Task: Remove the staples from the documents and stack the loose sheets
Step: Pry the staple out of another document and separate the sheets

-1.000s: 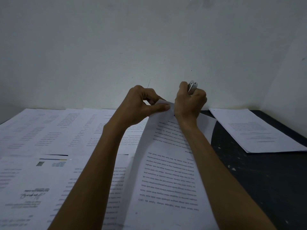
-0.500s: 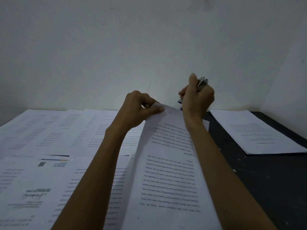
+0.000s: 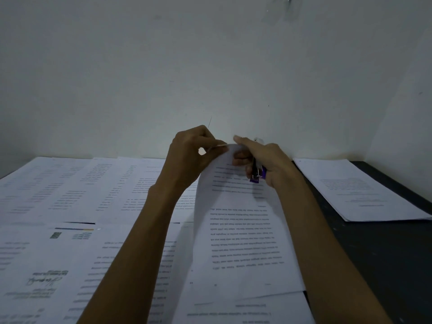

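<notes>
Nearest to the camera, printed sheets (image 3: 58,265) lie spread over the left part of the dark surface (image 3: 385,265), some of them overlapping. Just beside them, in the centre, the document (image 3: 240,242) rises from the surface with its far end lifted. The left hand (image 3: 191,157) holds that far corner. Its grip is narrow, with thumb and fingers pinching the paper. Close on the right, the right hand (image 3: 273,160) has its grip closed round a small purple stapler (image 3: 257,173), and its index finger is stretched toward the same corner. The staple itself is too small to see. Farther right, a neat stack of sheets (image 3: 364,192) lies well apart, near the wall.

I judge that the step in hand is taking the staple out of this corner. The next move calls for bringing the tool's tip under the staple while the left hand keeps the corner tight, then pulling gently so the paper does not tear.
</notes>
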